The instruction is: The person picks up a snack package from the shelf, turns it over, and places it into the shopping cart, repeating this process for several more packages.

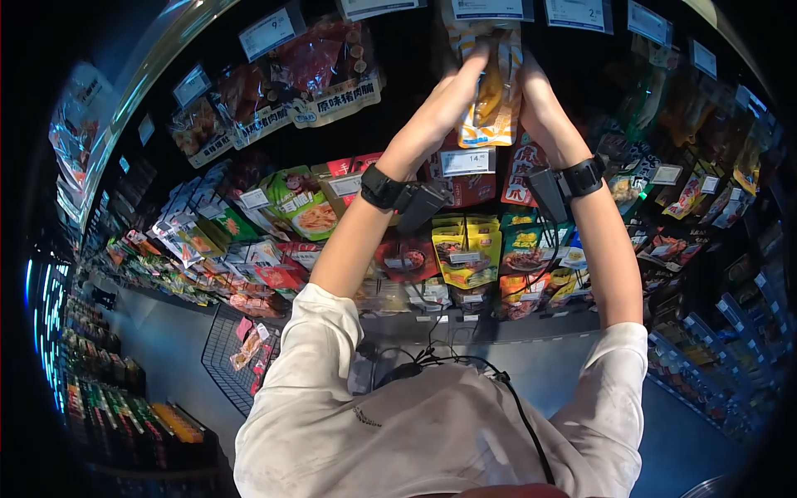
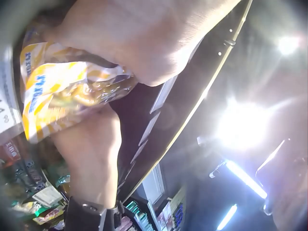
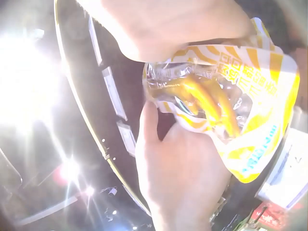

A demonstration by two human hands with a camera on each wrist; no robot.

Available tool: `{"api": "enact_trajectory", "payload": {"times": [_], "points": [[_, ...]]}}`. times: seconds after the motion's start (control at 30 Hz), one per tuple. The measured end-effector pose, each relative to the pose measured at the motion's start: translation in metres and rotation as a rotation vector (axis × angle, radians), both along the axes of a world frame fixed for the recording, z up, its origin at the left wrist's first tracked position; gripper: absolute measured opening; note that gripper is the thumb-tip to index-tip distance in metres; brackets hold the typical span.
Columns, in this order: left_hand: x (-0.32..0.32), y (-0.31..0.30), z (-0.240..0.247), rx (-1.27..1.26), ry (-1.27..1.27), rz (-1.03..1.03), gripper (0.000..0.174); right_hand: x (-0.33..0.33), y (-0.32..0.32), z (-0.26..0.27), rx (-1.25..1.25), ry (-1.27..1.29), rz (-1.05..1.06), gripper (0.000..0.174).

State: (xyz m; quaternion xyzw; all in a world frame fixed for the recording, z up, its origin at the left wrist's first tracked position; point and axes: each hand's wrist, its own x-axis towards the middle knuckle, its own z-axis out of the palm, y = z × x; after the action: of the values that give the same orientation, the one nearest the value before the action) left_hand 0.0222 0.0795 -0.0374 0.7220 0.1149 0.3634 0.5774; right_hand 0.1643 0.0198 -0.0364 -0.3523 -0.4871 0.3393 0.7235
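A white and orange striped packet [image 1: 501, 100] with a clear window showing yellow pieces hangs at the top centre of the rack in the head view. The left hand [image 1: 458, 87] lies along its left side with the thumb on the front. On its right side is the right hand [image 1: 538, 87], fingers mostly hidden behind. Both wrist views show the packet [image 2: 53, 91] [image 3: 250, 96] between the two hands; the left hand's thumb touches its edge in the right wrist view. How far the right hand's fingers curl is hidden.
Price tags [image 1: 467, 161] stick out below and above the packet. Rows of hanging snack bags [image 1: 466, 249] fill the rack beneath and to both sides. A wire basket [image 1: 224, 357] holding some packets is at the lower left.
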Motion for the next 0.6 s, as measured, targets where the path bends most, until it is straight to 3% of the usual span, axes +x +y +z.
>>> {"api": "enact_trajectory", "payload": {"times": [0.07, 0.13, 0.23, 0.3, 0.4, 0.47, 0.6], "points": [[-0.005, 0.011, -0.004, 0.043, -0.085, -0.007, 0.067, 0.016, 0.005, 0.0, -0.043, 0.149, 0.054, 0.048], [-0.014, 0.008, 0.003, 0.113, -0.119, 0.122, 0.069, 0.036, 0.015, 0.0, -0.059, 0.178, 0.012, 0.048], [-0.006, 0.035, 0.003, 0.18, -0.095, 0.153, 0.078, 0.055, 0.034, 0.009, -0.143, 0.113, -0.164, 0.053], [0.0, 0.034, 0.003, 0.142, -0.068, 0.171, 0.084, 0.081, 0.075, -0.001, -0.268, 0.074, 0.016, 0.062], [0.004, 0.035, 0.006, 0.055, -0.009, 0.152, 0.089, 0.09, 0.119, -0.018, -0.164, 0.008, 0.209, 0.064], [0.002, 0.022, 0.008, -0.035, 0.008, 0.129, 0.09, 0.077, 0.103, -0.008, -0.247, 0.054, 0.403, 0.069], [0.008, 0.046, 0.0, -0.128, -0.081, 0.005, 0.077, 0.043, 0.049, 0.01, -0.253, 0.023, 0.388, 0.069]]}}
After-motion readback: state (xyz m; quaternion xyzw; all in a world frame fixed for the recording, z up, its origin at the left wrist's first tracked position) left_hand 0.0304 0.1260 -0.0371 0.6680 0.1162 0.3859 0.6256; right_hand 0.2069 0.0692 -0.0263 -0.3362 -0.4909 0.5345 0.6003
